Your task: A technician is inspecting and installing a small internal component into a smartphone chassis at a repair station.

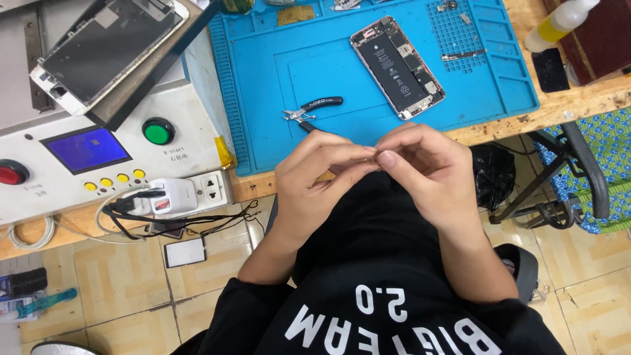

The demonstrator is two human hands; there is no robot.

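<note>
the person sits at the edge of the counter [559, 105] with both hands drawn together just below the blue work mat [263, 98], over the lap. the left hand [315, 177] and the right hand [420, 167] meet fingertip to fingertip, each grip closed narrow, pinching what looks like a tiny part [370, 156] between them; it is too small to tell what it is, only a faint glint shows where the fingers touch.

on the blue work mat, well above the hands, lies an opened phone [397, 67] with its back off, battery and boards showing, tilted on the diagonal. at the mat's near edge, just above the left hand's knuckles, rest small black-handled cutters [309, 110], untouched. off the mat's left side stands a white machine [98, 141] with a green button, a red one and a small blue screen, a detached phone screen [105, 49] lying on top of it. a power strip [184, 194] hangs by the mat's lower left corner.

i'd judge this a fiddling step, the small piece being worked or straightened by hand. the next move, as i see it, calls for a steady pinch, since the piece hangs past the mat's near edge with nothing under it but the lap.
</note>
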